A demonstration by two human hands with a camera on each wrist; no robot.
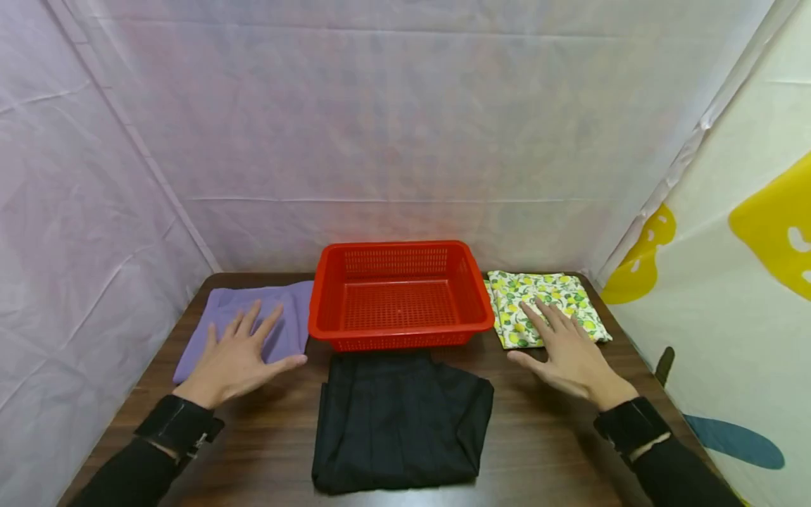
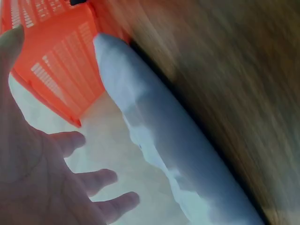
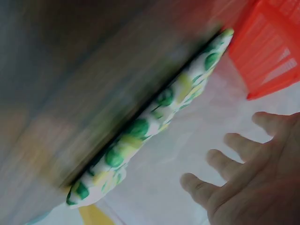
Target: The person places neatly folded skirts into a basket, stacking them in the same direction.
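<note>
My left hand (image 1: pixel 236 359), fingers spread and straight, hovers at the near side of a folded purple cloth (image 1: pixel 294 320). On the other side, my right hand (image 1: pixel 570 355) is spread the same way over the near edge of a folded cloth with a lemon print (image 1: pixel 507 299). Both hands hold nothing. Between them lies a folded black garment (image 1: pixel 402 426), flat on the table. Behind it stands a red plastic basket (image 1: pixel 399 331) with slotted walls and nothing inside. In the left wrist view the purple cloth (image 2: pixel 154 117) shows edge-on beyond the fingers.
The dark wood table (image 1: pixel 538 451) has rounded far corners. White sheeting (image 1: pixel 405 127) hangs right behind its far edge and along the left side. On the right, a white sheet with yellow shapes (image 1: pixel 640 264) hangs close to the table edge.
</note>
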